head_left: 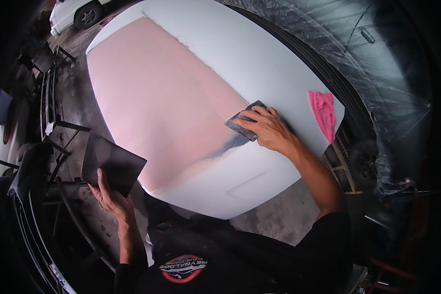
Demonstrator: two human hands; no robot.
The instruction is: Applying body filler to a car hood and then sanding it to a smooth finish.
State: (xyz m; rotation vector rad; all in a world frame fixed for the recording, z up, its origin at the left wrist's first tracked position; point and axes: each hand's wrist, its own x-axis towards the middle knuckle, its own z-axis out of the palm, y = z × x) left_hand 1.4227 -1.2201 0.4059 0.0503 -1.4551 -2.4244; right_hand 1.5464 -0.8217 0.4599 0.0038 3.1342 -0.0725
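A white car panel, shaped like a hood (pixel 279 54), fills the middle of the view, with a broad pink coated area (pixel 157 93) over its left part. My right hand (pixel 267 128) is closed on a dark, smudged rectangular flat pad (pixel 240 123) and presses it at the right edge of the pink area. Whether the pad is a spreader or a sanding piece is not clear. Beside it lies a dark blue-grey patch (pixel 230 145). My left hand (pixel 113 198) grips a dark square flat board (pixel 113 164) off the panel's left edge, thumb on top.
A crumpled pink cloth (pixel 322 116) lies on the panel's right edge. Clear plastic sheeting (pixel 392 98) covers something large at the right. Dark metal frames (pixel 51 93) stand at the left on a concrete floor (pixel 279 215). A white vehicle (pixel 66 14) is at the far left.
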